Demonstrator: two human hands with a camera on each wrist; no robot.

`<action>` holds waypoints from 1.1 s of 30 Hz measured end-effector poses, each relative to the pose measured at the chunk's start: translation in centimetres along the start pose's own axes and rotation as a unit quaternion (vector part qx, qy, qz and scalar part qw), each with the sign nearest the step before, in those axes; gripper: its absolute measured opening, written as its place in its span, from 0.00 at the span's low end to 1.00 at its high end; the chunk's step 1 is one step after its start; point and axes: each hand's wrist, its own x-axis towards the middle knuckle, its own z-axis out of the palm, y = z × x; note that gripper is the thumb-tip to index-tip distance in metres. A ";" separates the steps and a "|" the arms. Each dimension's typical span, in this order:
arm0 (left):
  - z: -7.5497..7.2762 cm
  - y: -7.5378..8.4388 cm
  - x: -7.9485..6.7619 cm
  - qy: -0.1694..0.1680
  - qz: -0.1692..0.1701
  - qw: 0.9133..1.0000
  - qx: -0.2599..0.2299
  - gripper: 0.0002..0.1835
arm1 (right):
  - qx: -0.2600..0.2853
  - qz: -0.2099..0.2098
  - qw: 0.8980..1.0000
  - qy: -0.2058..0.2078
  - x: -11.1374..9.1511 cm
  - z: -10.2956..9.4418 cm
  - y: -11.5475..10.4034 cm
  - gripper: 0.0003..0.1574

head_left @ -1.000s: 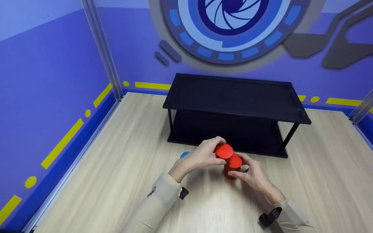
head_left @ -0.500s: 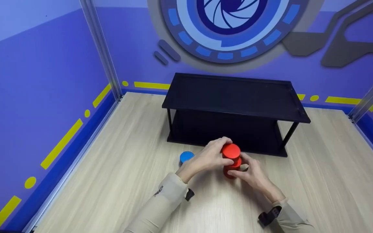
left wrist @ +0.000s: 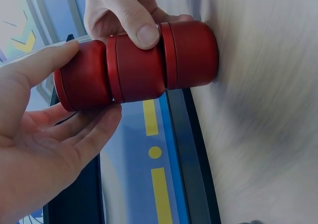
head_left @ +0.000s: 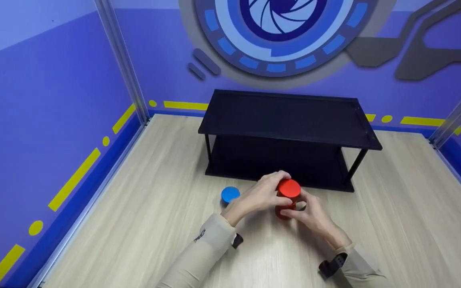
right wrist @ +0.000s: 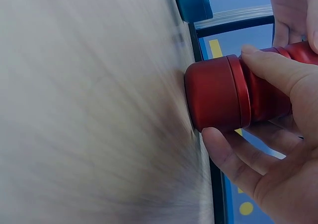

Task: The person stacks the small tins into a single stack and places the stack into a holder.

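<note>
I see left hand (head_left: 260,197) gripping red top can (left wrist: 83,80), right hand (head_left: 315,216) holding middle can (left wrist: 136,75) and bottom can (left wrist: 193,57). Off-centre release could tip top can toward blue can (head_left: 230,194), nine o'clock.

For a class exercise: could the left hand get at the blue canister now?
Probably not without letting go: the left hand holds the top red canister, though the blue canister stands nearby.
</note>
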 end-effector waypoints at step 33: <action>-3.9 -6.2 -5.4 -0.015 -0.104 0.994 0.025 0.39 | 0.026 0.025 0.999 -0.004 -0.1 0.0 -0.1 0.33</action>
